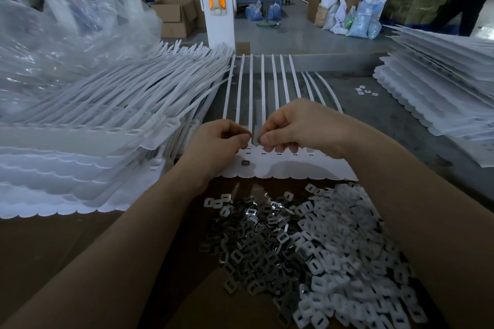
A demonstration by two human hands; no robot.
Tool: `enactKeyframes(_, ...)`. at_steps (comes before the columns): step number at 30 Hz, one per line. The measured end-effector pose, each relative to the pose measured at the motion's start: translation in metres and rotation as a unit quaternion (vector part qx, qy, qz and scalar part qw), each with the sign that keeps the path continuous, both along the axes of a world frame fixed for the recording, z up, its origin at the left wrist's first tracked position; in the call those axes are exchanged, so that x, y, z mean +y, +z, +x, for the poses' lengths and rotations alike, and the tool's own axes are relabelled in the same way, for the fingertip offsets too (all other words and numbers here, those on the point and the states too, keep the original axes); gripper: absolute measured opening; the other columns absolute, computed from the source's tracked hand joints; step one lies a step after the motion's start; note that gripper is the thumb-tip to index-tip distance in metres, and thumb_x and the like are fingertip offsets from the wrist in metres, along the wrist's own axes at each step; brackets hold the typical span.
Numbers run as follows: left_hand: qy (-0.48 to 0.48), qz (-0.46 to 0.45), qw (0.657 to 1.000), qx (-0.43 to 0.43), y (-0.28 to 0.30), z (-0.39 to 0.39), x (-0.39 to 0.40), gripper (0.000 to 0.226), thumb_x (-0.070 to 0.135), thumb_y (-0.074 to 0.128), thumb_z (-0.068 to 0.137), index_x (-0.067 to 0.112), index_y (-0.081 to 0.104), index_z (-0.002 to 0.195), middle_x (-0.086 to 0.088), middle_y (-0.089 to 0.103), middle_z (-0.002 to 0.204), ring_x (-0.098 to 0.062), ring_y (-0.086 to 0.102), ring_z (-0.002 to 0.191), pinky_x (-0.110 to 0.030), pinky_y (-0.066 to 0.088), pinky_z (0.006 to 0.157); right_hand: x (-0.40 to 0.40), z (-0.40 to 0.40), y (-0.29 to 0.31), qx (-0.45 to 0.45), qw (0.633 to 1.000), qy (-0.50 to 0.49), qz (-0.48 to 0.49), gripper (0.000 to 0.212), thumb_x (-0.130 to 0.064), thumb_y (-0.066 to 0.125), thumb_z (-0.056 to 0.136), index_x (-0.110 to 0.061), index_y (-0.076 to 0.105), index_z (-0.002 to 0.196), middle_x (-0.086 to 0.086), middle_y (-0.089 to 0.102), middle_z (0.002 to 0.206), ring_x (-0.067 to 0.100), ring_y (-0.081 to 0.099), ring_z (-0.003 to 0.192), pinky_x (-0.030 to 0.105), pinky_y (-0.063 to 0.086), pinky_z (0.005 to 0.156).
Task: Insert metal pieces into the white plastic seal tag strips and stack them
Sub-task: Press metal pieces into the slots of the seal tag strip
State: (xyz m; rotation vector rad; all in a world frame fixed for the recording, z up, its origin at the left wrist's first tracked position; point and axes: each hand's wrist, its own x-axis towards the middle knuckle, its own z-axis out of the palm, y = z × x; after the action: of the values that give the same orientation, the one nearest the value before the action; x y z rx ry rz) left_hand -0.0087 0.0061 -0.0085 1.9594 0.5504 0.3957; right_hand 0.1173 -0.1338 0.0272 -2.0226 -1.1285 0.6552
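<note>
Both hands (267, 139) pinching metal piece (254, 139), seal tag strips (267, 88) pointing away

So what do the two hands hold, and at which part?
Both hands pinch something small between their fingertips above the white strip sheet; what it is cannot be told.

One head-worn view looks forward and down at the table (374, 115) from close above — the near edge lies just below, a workshop floor (307, 35) well beyond its far edge.
</note>
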Motion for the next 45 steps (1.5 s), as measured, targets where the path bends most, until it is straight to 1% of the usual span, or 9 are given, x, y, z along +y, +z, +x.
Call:
enactKeyframes(5, -0.021, 0.014, 1.000, 0.000, 0.0017, -0.0011, -0.0008, 0.005, 0.024, 0.071, 0.088, 0.028, 0.070, 0.086, 0.010, 0.070, 0.084, 0.002, 0.061, 0.074, -0.017, 0.042, 0.068, -0.0016, 0.0038, -0.0008, 0.046, 0.999, -0.022, -0.002, 0.005, -0.016, 0.070, 0.088, -0.016, 0.075, 0.087, 0.000, 0.076, 0.081, 0.003, 0.063, 0.063, 0.013, 0.048, 0.052)
enactKeyframes(8, -0.034, 0.029, 0.999, 0.012, 0.0018, -0.0014, 0.0003, 0.007, 0.021, 0.074, 0.085, 0.027, 0.070, 0.087, 0.009, 0.072, 0.084, 0.005, 0.064, 0.073, -0.010, 0.045, 0.061, -0.0018, 0.0041, -0.0006, 0.067, 0.998, -0.018, -0.008, 0.005, -0.013, 0.070, 0.087, -0.014, 0.075, 0.085, 0.002, 0.076, 0.080, 0.003, 0.063, 0.061, 0.013, 0.047, 0.051)
enactKeyframes(10, -0.048, 0.024, 0.999, 0.008, 0.0028, -0.0027, 0.0006, 0.014, 0.016, 0.078, 0.081, 0.024, 0.069, 0.088, 0.005, 0.073, 0.084, 0.000, 0.067, 0.072, -0.009, 0.049, 0.058, -0.0021, 0.0042, -0.0004, 0.070, 0.997, -0.019, -0.013, 0.006, -0.011, 0.070, 0.087, -0.013, 0.075, 0.086, 0.002, 0.076, 0.080, 0.003, 0.063, 0.061, 0.013, 0.047, 0.051)
enactKeyframes(14, -0.092, 0.111, 0.989, -0.021, 0.0029, -0.0039, -0.0017, 0.030, 0.016, 0.086, 0.071, 0.025, 0.065, 0.091, 0.007, 0.072, 0.081, -0.004, 0.067, 0.073, -0.010, 0.051, 0.061, -0.0016, 0.0028, -0.0015, 0.081, 0.996, -0.020, -0.026, 0.005, -0.010, 0.070, 0.086, -0.011, 0.074, 0.084, 0.003, 0.075, 0.075, 0.004, 0.061, 0.059, 0.014, 0.046, 0.049)
enactKeyframes(17, -0.103, 0.148, 0.983, -0.039, 0.0002, -0.0030, -0.0035, 0.027, 0.018, 0.087, 0.070, 0.027, 0.067, 0.087, 0.010, 0.072, 0.078, -0.002, 0.066, 0.069, -0.011, 0.049, 0.058, -0.0017, 0.0028, -0.0024, 0.083, 0.995, -0.021, -0.050, 0.008, -0.017, 0.073, 0.084, -0.009, 0.073, 0.082, 0.002, 0.073, 0.071, 0.004, 0.059, 0.056, 0.015, 0.043, 0.047)
enactKeyframes(25, -0.129, 0.162, 0.977, -0.052, -0.0026, -0.0032, -0.0017, 0.019, 0.014, 0.083, 0.074, 0.025, 0.068, 0.079, 0.013, 0.069, 0.072, 0.000, 0.064, 0.063, -0.009, 0.045, 0.055, -0.0042, 0.0052, -0.0045, 0.081, 0.992, 0.005, -0.093, 0.016, -0.027, 0.071, 0.088, -0.014, 0.070, 0.079, -0.002, 0.073, 0.072, 0.003, 0.059, 0.057, 0.015, 0.044, 0.050)
enactKeyframes(35, -0.126, 0.136, 0.982, -0.040, -0.0017, -0.0027, -0.0017, 0.015, 0.016, 0.082, 0.076, 0.023, 0.072, 0.086, 0.013, 0.073, 0.075, 0.001, 0.067, 0.067, -0.009, 0.049, 0.060, -0.0043, 0.0081, -0.0053, 0.087, 0.993, 0.001, -0.075, 0.008, -0.018, 0.072, 0.086, -0.013, 0.074, 0.079, 0.002, 0.073, 0.072, 0.005, 0.057, 0.057, 0.015, 0.041, 0.048)
enactKeyframes(41, -0.122, 0.111, 0.986, -0.035, 0.0013, -0.0039, 0.0004, 0.016, 0.014, 0.082, 0.076, 0.020, 0.072, 0.088, 0.006, 0.075, 0.079, -0.009, 0.071, 0.073, -0.024, 0.059, 0.068, -0.0047, 0.0088, -0.0052, 0.078, 0.994, -0.010, -0.075, 0.006, -0.018, 0.073, 0.085, -0.013, 0.075, 0.084, 0.001, 0.072, 0.071, 0.006, 0.056, 0.058, 0.015, 0.040, 0.046)
enactKeyframes(45, -0.115, 0.122, 0.984, -0.058, 0.0013, -0.0042, -0.0026, 0.015, 0.013, 0.082, 0.076, 0.017, 0.072, 0.085, 0.009, 0.074, 0.077, -0.004, 0.069, 0.070, -0.015, 0.054, 0.065, -0.0046, 0.0081, -0.0035, 0.098, 0.994, -0.011, -0.055, 0.013, -0.023, 0.074, 0.084, -0.010, 0.074, 0.086, 0.002, 0.071, 0.073, 0.005, 0.056, 0.057, 0.015, 0.041, 0.046)
